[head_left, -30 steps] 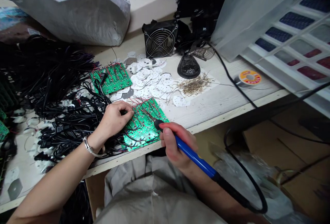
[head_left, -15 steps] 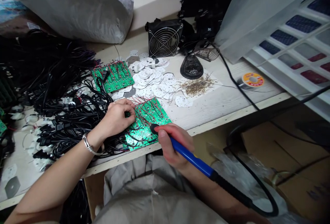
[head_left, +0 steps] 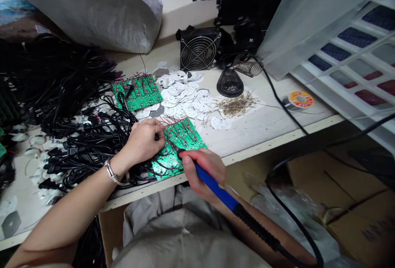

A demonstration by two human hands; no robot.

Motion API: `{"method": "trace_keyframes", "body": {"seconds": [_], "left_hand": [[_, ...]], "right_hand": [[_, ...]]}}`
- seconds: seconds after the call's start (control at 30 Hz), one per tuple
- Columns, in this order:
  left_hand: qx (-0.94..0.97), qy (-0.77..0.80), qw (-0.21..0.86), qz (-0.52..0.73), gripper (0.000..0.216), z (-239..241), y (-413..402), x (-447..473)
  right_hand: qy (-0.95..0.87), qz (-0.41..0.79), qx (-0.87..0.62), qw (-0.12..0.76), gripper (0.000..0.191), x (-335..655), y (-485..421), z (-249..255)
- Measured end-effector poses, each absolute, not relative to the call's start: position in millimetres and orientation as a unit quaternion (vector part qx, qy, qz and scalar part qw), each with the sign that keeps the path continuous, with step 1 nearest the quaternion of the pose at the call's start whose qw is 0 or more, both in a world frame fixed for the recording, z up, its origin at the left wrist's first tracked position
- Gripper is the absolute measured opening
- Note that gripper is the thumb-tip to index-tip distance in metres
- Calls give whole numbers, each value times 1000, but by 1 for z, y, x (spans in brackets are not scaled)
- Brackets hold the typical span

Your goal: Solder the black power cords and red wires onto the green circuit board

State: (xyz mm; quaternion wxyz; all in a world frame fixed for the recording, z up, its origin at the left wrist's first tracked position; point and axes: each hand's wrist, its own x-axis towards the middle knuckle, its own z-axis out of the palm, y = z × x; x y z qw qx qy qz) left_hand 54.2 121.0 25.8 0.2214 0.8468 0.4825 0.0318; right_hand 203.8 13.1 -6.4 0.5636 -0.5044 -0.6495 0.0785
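Note:
My right hand is closed around a blue soldering iron, its tip pointing up and left over a green circuit board. The board lies at the bench's front edge, with red wires along its far side and black cables on its near left part. My left hand is closed at the board's left edge, fingers pinched on a black cable whose end is mostly hidden by the fingers. Beside that hand spreads a heap of black cables with plugs.
A second wired green board lies behind, next to a pile of white discs. Farther back stand a small fan and an iron stand. A solder spool sits right, beside white drawers; the iron's cord loops at right.
My right hand and the soldering iron have shifted slightly left, nearer my left hand. My left hand keeps its pinch at the board's edge. The whole view has moved a little.

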Motion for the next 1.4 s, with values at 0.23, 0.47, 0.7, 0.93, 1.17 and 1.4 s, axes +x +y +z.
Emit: {"method": "trace_keyframes", "body": {"seconds": [0.23, 0.47, 0.7, 0.93, 1.17, 1.4], "left_hand": [[852, 480, 209, 17, 13, 27, 121, 55], [863, 467, 191, 19, 13, 25, 122, 54], [858, 474, 200, 3, 12, 29, 123, 57], [858, 473, 197, -22, 13, 34, 124, 60], [860, 468, 201, -23, 13, 33, 125, 59], [860, 466, 209, -12, 13, 29, 126, 55]], "right_hand": [[-619, 99, -521, 580, 10, 202, 12, -7], [-504, 163, -566, 631, 11, 213, 2, -14], [-474, 138, -562, 664, 16, 226, 14, -48], [-477, 141, -553, 669, 23, 226, 16, -66], [-496, 134, -548, 660, 24, 228, 16, -70], [-493, 137, -559, 652, 23, 228, 14, -67]]}}
